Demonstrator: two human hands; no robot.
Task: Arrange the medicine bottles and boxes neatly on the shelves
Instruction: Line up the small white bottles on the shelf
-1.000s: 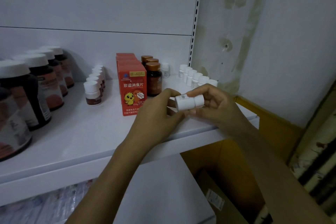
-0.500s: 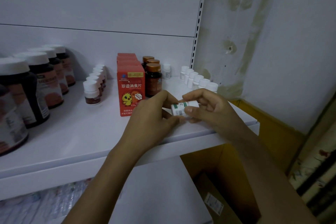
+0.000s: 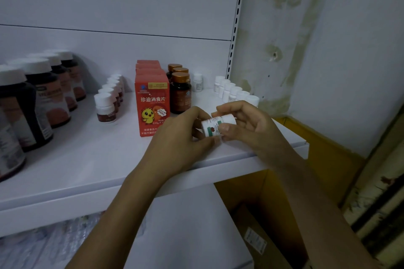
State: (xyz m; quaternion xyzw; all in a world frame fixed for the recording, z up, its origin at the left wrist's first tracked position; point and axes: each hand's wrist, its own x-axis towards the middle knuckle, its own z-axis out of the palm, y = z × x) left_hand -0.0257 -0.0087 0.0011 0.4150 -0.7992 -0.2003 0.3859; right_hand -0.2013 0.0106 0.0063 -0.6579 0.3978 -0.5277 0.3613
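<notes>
Both hands hold one small white bottle [image 3: 215, 125] above the front right part of the shelf [image 3: 87, 159], clear of the surface. The bottle lies tilted on its side, cap end toward the right, green label facing up. The left hand [image 3: 181, 137] curls its fingers round the base end. The right hand [image 3: 251, 129] pinches the cap end between thumb and fingers.

Step in hand, as judged: checking which way the label faces before placing.

Likely home: the row of white bottles [image 3: 236, 94] along the right side, just behind the right hand. A lone white bottle [image 3: 197, 82] stands further back, beside the amber bottles [image 3: 180, 91].

Notes for doing it well:
- Turn the bottle upright, cap on top, before lowering.
- Keep the label facing the shelf front, as on the red boxes [image 3: 152, 102].
- Let one hand carry; two crowd the narrow gap.
- Set it in line with the row, close but not knocking the front bottle.
- The front slot sits near the shelf edge, above a cardboard box [image 3: 262, 236]; seat the base flat before letting go.
</notes>
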